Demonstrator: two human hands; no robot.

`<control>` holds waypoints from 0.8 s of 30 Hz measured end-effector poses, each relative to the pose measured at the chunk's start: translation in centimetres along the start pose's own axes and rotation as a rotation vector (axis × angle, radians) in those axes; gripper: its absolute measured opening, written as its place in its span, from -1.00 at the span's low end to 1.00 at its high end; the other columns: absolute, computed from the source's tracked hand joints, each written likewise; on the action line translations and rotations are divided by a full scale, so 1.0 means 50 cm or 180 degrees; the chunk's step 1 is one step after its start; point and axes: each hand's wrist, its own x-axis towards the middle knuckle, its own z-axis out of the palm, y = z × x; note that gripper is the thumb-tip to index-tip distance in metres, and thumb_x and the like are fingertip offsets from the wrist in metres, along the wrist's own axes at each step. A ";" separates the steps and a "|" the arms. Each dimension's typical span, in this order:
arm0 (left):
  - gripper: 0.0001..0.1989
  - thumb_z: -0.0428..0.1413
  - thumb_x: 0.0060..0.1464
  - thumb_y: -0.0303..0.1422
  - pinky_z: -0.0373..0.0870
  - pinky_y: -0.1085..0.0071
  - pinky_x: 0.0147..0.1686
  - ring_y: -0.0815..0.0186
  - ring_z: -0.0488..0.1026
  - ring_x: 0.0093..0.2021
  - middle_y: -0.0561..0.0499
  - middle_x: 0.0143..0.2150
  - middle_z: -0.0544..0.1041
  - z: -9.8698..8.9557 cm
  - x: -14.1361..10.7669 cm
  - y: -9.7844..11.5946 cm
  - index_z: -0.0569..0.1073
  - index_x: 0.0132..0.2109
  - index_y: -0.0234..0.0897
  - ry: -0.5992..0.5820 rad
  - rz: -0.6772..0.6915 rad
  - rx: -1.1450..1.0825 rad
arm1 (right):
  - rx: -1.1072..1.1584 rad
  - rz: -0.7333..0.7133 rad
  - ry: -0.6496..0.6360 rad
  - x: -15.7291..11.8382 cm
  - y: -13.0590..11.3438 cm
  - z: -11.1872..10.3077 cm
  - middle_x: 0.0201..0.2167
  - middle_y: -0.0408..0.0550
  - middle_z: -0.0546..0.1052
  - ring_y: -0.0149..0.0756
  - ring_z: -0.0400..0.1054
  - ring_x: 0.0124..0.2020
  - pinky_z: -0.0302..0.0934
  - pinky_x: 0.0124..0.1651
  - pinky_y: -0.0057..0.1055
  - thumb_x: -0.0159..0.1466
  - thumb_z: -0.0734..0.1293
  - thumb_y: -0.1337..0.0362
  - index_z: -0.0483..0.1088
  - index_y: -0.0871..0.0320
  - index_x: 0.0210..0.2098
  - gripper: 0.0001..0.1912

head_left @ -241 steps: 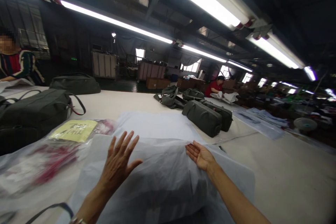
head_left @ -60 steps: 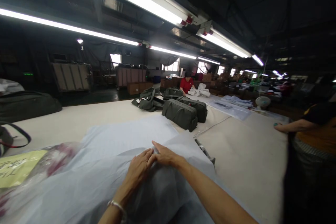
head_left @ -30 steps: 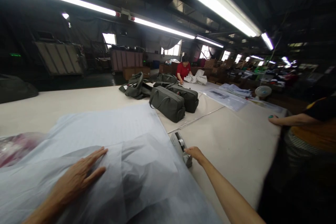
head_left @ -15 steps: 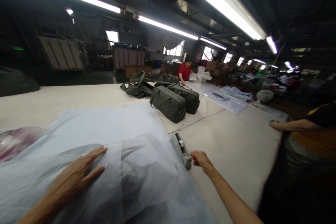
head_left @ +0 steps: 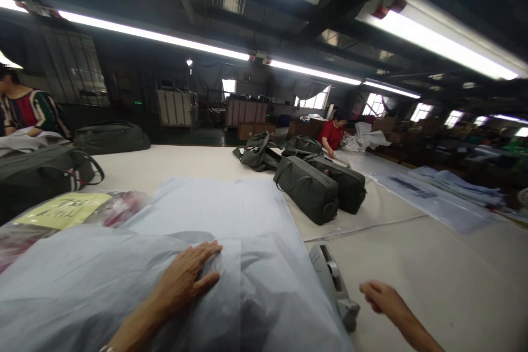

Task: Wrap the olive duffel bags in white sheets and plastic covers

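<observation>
My left hand (head_left: 185, 275) lies flat, fingers stretched, on a folded layer of thin pale tissue-like sheet (head_left: 272, 291). Beneath that layer, a stack of similar pale bluish sheets (head_left: 223, 206) spreads over the table. Along the stack's right edge sits a grey tape dispenser (head_left: 320, 265) with a handwritten mark on its side. To the right of the dispenser, over bare tabletop, is my right hand (head_left: 385, 301), slightly blurred. Its fingers are pinched together; whatever is between them, perhaps a clear strip, cannot be made out.
Dark green bags (head_left: 307, 190) stand beyond the sheets, with more bags (head_left: 111, 137) at the left. A plastic-wrapped bundle with a yellow label (head_left: 61, 210) lies by the left edge of the sheets. A person in red (head_left: 331, 135) works at the far side; another sits far left.
The view has swung left, bringing the left-hand bags and another person into sight. My right hand has drawn away from the dispenser's end, to the right. My left hand stays on the sheet.
</observation>
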 end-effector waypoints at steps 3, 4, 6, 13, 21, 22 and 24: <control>-0.50 0.04 0.17 -0.08 0.10 -0.07 0.28 0.08 0.23 0.28 0.00 0.28 0.31 0.002 -0.001 0.001 0.29 0.23 -0.01 -0.0037 -0.0016 -0.0013 | 0.0550 -0.1068 -0.0652 -0.007 -0.216 0.014 -0.53 -0.10 0.43 -0.30 0.33 -0.45 0.26 -0.26 -0.30 0.10 0.29 -0.06 0.43 0.12 -0.49 -0.64; -0.50 0.04 0.18 -0.08 0.09 -0.07 0.28 0.08 0.22 0.28 0.01 0.29 0.30 0.001 -0.002 0.003 0.28 0.24 0.00 -0.0064 -0.0018 -0.0005 | 0.0614 -0.1299 -0.1023 -0.012 -0.296 0.032 -0.52 -0.12 0.45 -0.34 0.32 -0.45 0.25 -0.28 -0.35 0.11 0.32 -0.04 0.46 0.16 -0.44 -0.64; -0.50 0.03 0.18 -0.08 0.09 -0.08 0.28 0.08 0.21 0.29 0.02 0.30 0.29 -0.003 -0.003 0.007 0.27 0.25 0.01 -0.0106 -0.0023 0.0026 | 0.0579 -0.1579 -0.1852 -0.019 -0.445 0.084 -0.54 -0.14 0.47 -0.41 0.32 -0.47 0.22 -0.33 -0.44 0.07 0.40 0.02 0.49 0.22 -0.43 -0.66; -0.50 0.10 0.15 -0.15 0.20 -0.07 0.23 0.04 0.26 0.26 0.04 0.28 0.31 -0.004 -0.008 0.014 0.29 0.23 0.04 0.0061 0.0062 0.0131 | -0.0727 -0.1626 -0.4068 0.054 -0.684 0.298 -0.48 -0.19 0.50 -0.48 0.33 -0.44 0.20 -0.38 -0.54 -0.06 0.51 -0.02 0.50 0.20 -0.42 -0.59; -0.42 0.01 0.17 0.04 0.32 -0.09 0.16 0.00 0.29 0.23 0.04 0.29 0.25 0.020 -0.011 -0.007 0.19 0.29 0.09 0.0082 0.0286 0.0380 | -0.2455 -0.1442 -0.4393 0.117 -0.745 0.401 -0.61 -0.27 0.44 -0.46 0.27 -0.49 0.18 -0.41 -0.51 -0.24 0.57 -0.01 0.46 0.14 -0.56 -0.58; -0.41 0.01 0.16 0.05 0.34 -0.08 0.15 0.00 0.30 0.22 0.05 0.29 0.26 0.022 -0.011 -0.009 0.18 0.29 0.10 0.0121 0.0328 0.0405 | -0.2579 -0.1461 -0.4414 0.117 -0.751 0.408 -0.62 -0.27 0.44 -0.45 0.28 -0.50 0.19 -0.41 -0.50 -0.26 0.57 -0.01 0.46 0.14 -0.57 -0.58; -0.39 0.03 0.14 0.07 0.38 -0.07 0.12 -0.01 0.33 0.20 0.06 0.28 0.26 0.026 -0.011 -0.013 0.16 0.30 0.12 0.0202 0.0414 0.0413 | -0.2874 -0.1548 -0.4354 0.113 -0.762 0.420 -0.61 -0.25 0.46 -0.42 0.29 -0.50 0.22 -0.40 -0.46 -0.31 0.59 -0.02 0.46 0.14 -0.58 -0.55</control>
